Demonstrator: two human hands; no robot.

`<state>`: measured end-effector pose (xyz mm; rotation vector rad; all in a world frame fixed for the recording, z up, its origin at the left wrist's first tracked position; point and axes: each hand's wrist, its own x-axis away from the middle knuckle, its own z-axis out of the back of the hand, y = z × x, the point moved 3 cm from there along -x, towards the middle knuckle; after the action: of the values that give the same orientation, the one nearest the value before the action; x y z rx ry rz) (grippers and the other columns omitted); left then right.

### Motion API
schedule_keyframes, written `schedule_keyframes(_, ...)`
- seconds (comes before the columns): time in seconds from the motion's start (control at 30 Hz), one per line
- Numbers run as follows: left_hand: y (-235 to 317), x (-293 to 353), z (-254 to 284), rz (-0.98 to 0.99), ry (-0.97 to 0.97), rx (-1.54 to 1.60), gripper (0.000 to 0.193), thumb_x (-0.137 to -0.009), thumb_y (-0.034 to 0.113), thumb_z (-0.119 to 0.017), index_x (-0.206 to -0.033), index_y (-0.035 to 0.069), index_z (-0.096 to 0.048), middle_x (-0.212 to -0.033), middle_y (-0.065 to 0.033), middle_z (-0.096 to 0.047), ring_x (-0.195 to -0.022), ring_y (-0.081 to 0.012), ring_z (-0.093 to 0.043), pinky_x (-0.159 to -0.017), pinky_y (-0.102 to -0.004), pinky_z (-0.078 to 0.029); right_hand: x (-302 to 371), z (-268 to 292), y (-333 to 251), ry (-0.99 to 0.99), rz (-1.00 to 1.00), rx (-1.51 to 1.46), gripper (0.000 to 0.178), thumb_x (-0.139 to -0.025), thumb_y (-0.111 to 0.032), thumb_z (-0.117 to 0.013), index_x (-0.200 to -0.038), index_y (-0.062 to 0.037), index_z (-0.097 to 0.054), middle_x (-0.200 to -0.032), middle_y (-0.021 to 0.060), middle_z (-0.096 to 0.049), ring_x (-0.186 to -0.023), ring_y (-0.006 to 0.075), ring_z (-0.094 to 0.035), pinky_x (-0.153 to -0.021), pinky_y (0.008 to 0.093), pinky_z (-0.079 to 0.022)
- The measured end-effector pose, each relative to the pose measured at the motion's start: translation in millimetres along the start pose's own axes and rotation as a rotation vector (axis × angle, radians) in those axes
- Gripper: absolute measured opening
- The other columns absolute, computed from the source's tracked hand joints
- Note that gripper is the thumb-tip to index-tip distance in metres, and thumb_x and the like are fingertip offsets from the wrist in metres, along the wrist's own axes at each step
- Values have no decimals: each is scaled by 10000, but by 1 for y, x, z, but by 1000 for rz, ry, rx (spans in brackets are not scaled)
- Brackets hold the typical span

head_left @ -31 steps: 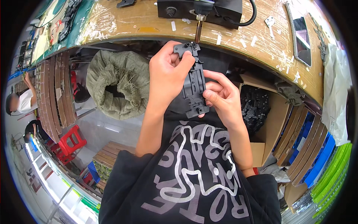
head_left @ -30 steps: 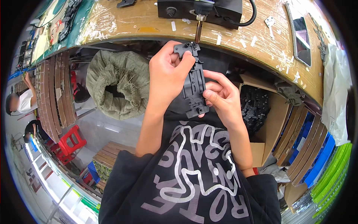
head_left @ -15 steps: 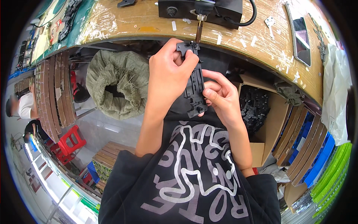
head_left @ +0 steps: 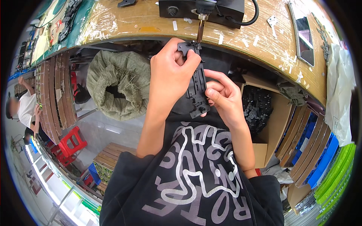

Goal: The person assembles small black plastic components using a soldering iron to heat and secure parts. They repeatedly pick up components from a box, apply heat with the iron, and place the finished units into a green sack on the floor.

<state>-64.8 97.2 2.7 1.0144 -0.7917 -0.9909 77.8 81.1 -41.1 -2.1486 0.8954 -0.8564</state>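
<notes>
A long black molded plastic part (head_left: 196,87) is held between my two hands, just off the bench's front edge. My left hand (head_left: 169,73) grips its far end, thumb pressed on top and fingers curled underneath. With its fingers bent around the right edge, my right hand (head_left: 226,98) supports the nearer half, and a fingertip shows below the near end. The shiny metal shaft of a mounted screwdriver (head_left: 201,29) comes down at the part's far end; its tip looks to be touching, though the exact contact is too small to tell.
A black box-shaped unit (head_left: 226,13) with a cable stands on the wooden bench (head_left: 139,28). A phone (head_left: 304,39) lies at right. Beneath are a cardboard box (head_left: 277,124) of small black parts and a green woven sack (head_left: 109,67). A co-worker (head_left: 26,109) is far left.
My hands and the black plastic part stay almost still, with a very slight shift. At far left, the co-worker's arms have moved into fuller view.
</notes>
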Motion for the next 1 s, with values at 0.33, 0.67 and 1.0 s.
schedule_keyframes(0.33,-8,-1,-2,26,-36,120,146,-781,51,-533,-898,-34,-523,-593,25,-512,-497,11,-395,-418,-153,-284,1,0,-2,9,24,29,385,-768,-35,-582,-1125,18,-448,-808,54,-595,-649,46,-510,-575,175,-413)
schedule_keyframes(0.67,-26,8,-10,9,32,330,80,-754,29,-553,-803,-25,-520,-576,40,-487,-493,18,-365,-415,-161,-285,10,0,-5,36,9,125,394,-763,-10,-580,-1128,27,-439,-818,74,-594,-678,69,-530,-588,190,-430)
schedule_keyframes(1.0,-28,10,-13,30,16,444,108,-772,44,-551,-845,-26,-513,-625,19,-524,-524,7,-416,-435,-160,-328,13,-3,-10,59,39,164,398,-763,-10,-584,-1126,45,-434,-811,83,-587,-690,84,-543,-590,198,-439)
